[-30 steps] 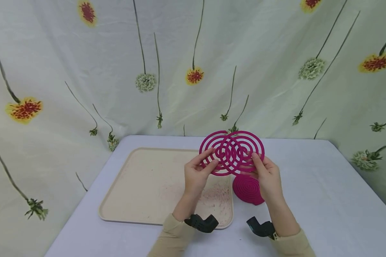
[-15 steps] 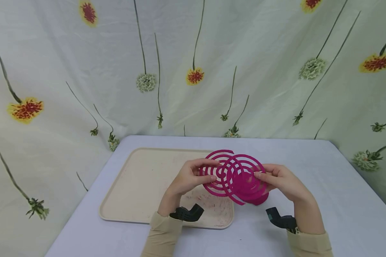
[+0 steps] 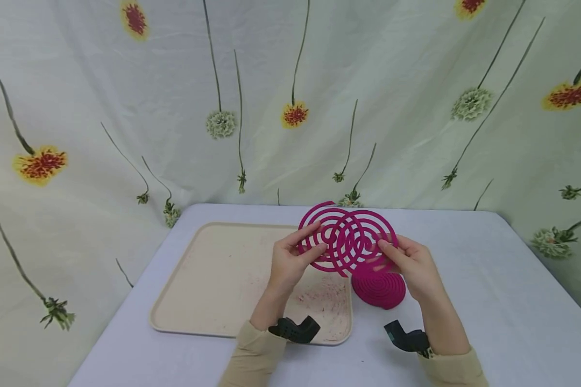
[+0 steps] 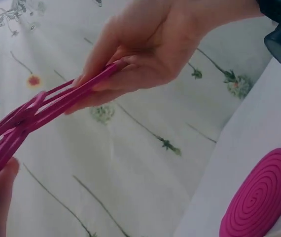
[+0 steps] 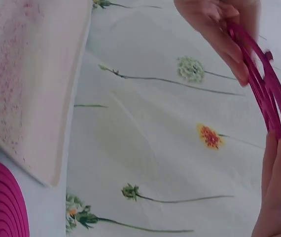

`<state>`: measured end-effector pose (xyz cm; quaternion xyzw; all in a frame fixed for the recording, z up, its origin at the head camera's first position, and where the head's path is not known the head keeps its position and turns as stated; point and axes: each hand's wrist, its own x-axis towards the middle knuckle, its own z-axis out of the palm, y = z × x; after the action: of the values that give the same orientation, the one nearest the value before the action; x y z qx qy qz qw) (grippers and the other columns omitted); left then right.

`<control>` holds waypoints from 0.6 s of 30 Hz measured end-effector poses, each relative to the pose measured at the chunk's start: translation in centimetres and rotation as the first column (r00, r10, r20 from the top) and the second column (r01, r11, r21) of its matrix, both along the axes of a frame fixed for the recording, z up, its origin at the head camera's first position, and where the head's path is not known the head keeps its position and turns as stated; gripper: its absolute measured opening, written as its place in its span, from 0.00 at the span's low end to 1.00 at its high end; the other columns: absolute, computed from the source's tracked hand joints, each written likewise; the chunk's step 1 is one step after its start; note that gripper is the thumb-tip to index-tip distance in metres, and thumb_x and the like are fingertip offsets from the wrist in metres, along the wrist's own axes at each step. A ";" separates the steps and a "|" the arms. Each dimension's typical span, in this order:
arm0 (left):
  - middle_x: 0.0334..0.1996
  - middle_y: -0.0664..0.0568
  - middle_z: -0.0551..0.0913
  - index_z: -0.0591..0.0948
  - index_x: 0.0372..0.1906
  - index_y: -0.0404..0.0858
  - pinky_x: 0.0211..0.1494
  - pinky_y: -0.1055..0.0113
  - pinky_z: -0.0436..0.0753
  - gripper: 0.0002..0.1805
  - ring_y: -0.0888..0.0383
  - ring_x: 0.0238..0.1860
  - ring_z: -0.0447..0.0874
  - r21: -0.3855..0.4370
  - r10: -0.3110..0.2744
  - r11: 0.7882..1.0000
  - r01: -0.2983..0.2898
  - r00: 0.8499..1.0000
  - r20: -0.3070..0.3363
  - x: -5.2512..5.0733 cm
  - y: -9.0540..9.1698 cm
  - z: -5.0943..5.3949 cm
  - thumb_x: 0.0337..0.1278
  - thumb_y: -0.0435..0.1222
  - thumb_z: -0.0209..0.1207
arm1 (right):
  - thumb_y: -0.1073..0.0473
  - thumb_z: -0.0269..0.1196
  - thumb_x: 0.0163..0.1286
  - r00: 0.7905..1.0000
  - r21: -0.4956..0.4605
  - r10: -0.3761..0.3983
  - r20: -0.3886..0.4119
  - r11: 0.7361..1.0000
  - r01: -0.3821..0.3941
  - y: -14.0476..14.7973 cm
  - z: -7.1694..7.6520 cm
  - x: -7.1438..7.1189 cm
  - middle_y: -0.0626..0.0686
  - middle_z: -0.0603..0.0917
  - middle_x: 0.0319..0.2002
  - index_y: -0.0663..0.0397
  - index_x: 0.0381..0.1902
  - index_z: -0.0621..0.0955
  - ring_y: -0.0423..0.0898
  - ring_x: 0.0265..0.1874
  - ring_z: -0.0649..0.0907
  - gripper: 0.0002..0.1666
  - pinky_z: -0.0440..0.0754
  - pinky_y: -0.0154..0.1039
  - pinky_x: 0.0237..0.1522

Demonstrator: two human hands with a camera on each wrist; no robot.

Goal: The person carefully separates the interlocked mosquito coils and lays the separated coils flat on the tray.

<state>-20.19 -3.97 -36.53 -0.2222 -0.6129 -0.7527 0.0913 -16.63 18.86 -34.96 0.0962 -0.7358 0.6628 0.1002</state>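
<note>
Raised since earlier, overlapping pink coils (image 4: 34,121), pinched by left hand (image 3: 290,260) and right hand (image 3: 415,267), uncover the round disc (image 3: 380,290), yet seem still interlinked.

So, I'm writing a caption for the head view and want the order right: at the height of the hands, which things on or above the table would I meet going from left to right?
Beige tray → left hand → overlapping magenta spirals → right hand.
</note>
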 end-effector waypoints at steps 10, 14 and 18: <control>0.45 0.35 0.80 0.79 0.50 0.26 0.42 0.63 0.83 0.15 0.58 0.38 0.83 -0.017 0.005 1.000 -0.007 0.997 -0.079 -0.3 -0.7 0.0 0.56 0.26 0.60 | 0.59 0.56 0.70 0.999 -0.096 -0.027 0.042 0.995 0.031 -0.6 -0.2 -0.1 0.44 0.84 0.32 0.73 0.51 0.73 0.41 0.30 0.85 0.21 0.84 0.35 0.34; 0.47 0.36 0.79 0.79 0.50 0.26 0.42 0.63 0.83 0.17 0.55 0.38 0.83 -0.137 -0.121 0.984 0.112 0.991 -0.056 -0.3 -2.3 0.3 0.53 0.25 0.62 | 0.63 0.57 0.69 0.981 0.109 0.188 0.054 0.975 -0.193 1.1 -0.1 0.0 0.50 0.85 0.32 0.76 0.51 0.72 0.45 0.30 0.86 0.20 0.84 0.38 0.35; 0.46 0.38 0.80 0.79 0.51 0.27 0.40 0.61 0.84 0.19 0.54 0.37 0.84 -0.180 -0.171 0.969 0.170 0.985 0.010 -0.2 -2.6 0.5 0.52 0.25 0.63 | 0.64 0.58 0.68 0.949 0.185 0.303 0.081 0.932 -0.313 1.9 0.0 0.0 0.57 0.85 0.30 0.76 0.50 0.74 0.48 0.29 0.86 0.19 0.84 0.38 0.36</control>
<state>-20.43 -6.56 -36.06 -0.2837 -0.6567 -0.6987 0.0077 -16.66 20.73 -34.98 0.2030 -0.7752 0.5972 -0.0337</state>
